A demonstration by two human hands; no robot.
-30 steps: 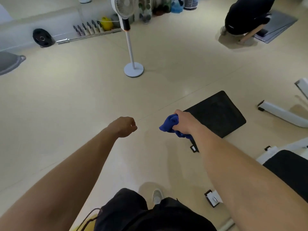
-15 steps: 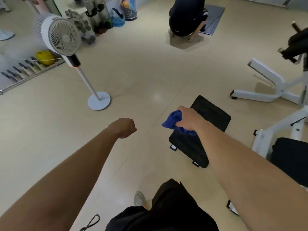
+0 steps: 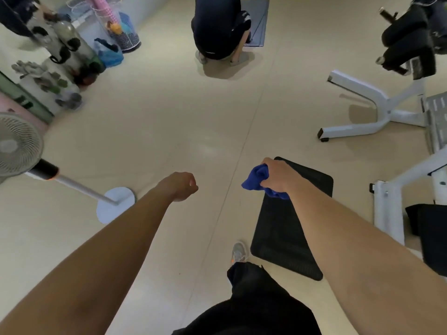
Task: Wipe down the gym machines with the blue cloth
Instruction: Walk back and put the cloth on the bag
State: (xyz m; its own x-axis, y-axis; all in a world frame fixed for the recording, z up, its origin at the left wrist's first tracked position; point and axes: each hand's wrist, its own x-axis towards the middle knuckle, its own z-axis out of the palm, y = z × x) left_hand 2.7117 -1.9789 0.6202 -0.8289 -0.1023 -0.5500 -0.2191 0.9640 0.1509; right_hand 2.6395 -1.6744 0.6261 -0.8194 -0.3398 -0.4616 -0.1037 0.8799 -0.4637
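Observation:
My right hand point(image 3: 278, 176) grips a crumpled blue cloth point(image 3: 257, 180) in the air above a black floor mat point(image 3: 287, 228). My left hand point(image 3: 182, 186) is held out in front, curled into a fist with nothing in it. A white-framed gym machine point(image 3: 377, 110) with black padded rollers point(image 3: 408, 37) stands at the right, well beyond both hands. Another white frame point(image 3: 389, 209) with a black pad point(image 3: 433, 233) sits at the right edge, closer to my right arm.
A white pedestal fan point(image 3: 19, 143) leans in at the left, its round base point(image 3: 116, 204) on the beige floor. A person in black point(image 3: 217, 27) crouches at the top centre by a grey mat point(image 3: 258, 18). Baskets and bottles point(image 3: 72, 52) crowd the top left.
The view has swung to the right: the fan slid to the left edge and more of the white machine came in. Both hands kept their pose, the cloth still gripped.

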